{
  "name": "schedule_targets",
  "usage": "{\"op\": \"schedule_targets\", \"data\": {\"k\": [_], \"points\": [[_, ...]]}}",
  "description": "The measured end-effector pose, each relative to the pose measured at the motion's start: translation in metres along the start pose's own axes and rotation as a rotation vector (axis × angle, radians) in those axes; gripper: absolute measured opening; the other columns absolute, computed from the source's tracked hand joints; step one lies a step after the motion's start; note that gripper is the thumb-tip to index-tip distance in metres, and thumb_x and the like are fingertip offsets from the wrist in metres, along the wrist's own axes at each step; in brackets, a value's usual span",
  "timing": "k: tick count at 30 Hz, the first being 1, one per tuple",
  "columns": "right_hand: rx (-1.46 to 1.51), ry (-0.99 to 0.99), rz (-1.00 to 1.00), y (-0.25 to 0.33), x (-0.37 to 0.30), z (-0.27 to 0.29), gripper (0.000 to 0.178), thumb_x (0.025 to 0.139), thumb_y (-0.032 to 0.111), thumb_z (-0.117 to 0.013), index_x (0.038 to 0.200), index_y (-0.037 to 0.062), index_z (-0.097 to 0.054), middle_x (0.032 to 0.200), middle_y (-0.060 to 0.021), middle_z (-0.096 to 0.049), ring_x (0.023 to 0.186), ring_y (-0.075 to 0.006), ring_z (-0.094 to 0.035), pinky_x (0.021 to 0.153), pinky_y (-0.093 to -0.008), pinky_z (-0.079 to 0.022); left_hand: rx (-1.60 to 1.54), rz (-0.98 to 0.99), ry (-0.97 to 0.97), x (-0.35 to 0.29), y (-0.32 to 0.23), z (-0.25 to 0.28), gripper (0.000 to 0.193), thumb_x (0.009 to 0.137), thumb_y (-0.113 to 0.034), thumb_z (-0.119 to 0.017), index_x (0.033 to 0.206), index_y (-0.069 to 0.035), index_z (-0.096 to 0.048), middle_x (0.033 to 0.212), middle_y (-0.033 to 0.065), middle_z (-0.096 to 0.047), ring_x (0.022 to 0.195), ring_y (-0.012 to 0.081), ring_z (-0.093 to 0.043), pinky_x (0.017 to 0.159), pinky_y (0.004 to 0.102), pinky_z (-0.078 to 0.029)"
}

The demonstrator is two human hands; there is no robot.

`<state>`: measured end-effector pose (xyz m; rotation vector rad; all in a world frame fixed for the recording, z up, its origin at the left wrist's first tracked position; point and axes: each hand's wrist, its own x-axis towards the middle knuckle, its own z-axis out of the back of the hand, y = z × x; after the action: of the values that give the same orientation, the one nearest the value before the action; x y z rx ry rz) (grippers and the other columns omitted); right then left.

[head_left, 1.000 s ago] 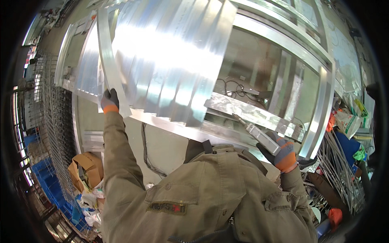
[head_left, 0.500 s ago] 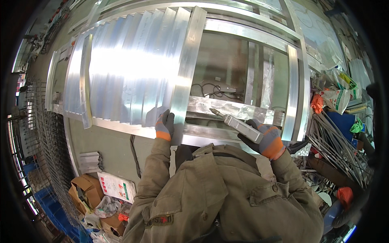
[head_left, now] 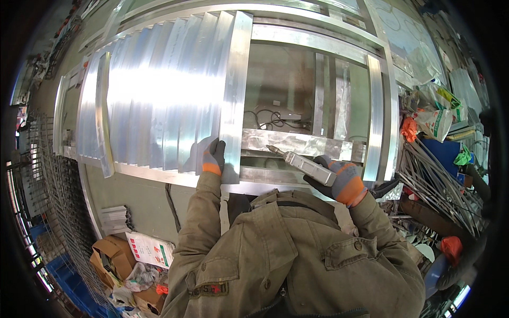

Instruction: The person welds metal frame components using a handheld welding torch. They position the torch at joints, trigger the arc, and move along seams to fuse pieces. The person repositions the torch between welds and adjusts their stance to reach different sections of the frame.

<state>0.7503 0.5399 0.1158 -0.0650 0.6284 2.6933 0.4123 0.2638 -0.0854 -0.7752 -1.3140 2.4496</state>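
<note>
1. Bending the fingers of the left grip (head_left: 213,157), gloved in dark gray with an orange cuff, at the near end of a metal slat (head_left: 236,90); touching its left edge, but hiding the undersides of the fingers, so cannot tell how firmly closed.
2. Lying long, flat and brightly polished, in the slat's case, across the metal frame (head_left: 297,36), at the right-hand end of a row of ridged strips (head_left: 159,122).
3. Wrapping the right grip (head_left: 339,180), gloved alike, firmly around the rear of a power tool (head_left: 310,168), boxy and silver-gray, narrowing to a slim pointed tip.
4. Aiming that tip up and leftward, over a patchy, dull-and-shiny crossbar (head_left: 318,144); cannot tell about contact.
5. Reflecting a broad white glare off the sharp, parallel folds of the strips, beside a narrow loose strip (head_left: 103,116) lying across them toward the left.
6. Showing a looped dark cable (head_left: 273,123) through the frame's opening, thin gray rods (head_left: 437,191) bundled at the right, and a brown cardboard box (head_left: 117,254) near wire mesh (head_left: 50,185) at the left.
</note>
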Motion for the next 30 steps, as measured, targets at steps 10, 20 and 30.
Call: {"op": "schedule_targets", "data": {"k": [10,20,30], "points": [[0.059,0.084,-0.056,-0.001,0.004,-0.004,0.051,0.099,0.051,-0.083,0.132,0.0126,-0.074,0.088,-0.0151,-0.079,0.076,-0.0380,-0.077,0.067,-0.0498,-0.060,0.014,0.005,0.017,0.006,-0.007,0.000,0.055,0.110,-0.036,-0.071,0.145,0.007,-0.073,0.136,0.0238,-0.080,0.126,0.0324,-0.075,0.110,0.0408,-0.056],[0.126,0.123,-0.094,0.019,0.021,0.027,0.050,0.100,0.049,-0.084,0.129,0.0106,-0.073,0.102,-0.0173,-0.082,0.089,-0.0405,-0.080,0.076,-0.0493,-0.064,-0.031,0.068,0.038,0.011,0.002,-0.003,0.056,0.108,-0.033,-0.076,0.146,0.007,-0.072,0.130,0.0200,-0.082,0.119,0.0259,-0.075,0.106,0.0392,-0.058],[0.215,0.139,0.056,0.045,0.045,0.065,0.043,0.100,0.040,-0.086,0.131,0.0115,-0.076,0.100,-0.0164,-0.081,0.085,-0.0418,-0.079,0.073,-0.0479,-0.062,0.255,-0.016,0.145,0.056,0.024,0.018,0.057,0.099,-0.035,-0.088,0.140,0.001,-0.076,0.123,0.0158,-0.083,0.106,0.0235,-0.075,0.099,0.0382,-0.060]]}}
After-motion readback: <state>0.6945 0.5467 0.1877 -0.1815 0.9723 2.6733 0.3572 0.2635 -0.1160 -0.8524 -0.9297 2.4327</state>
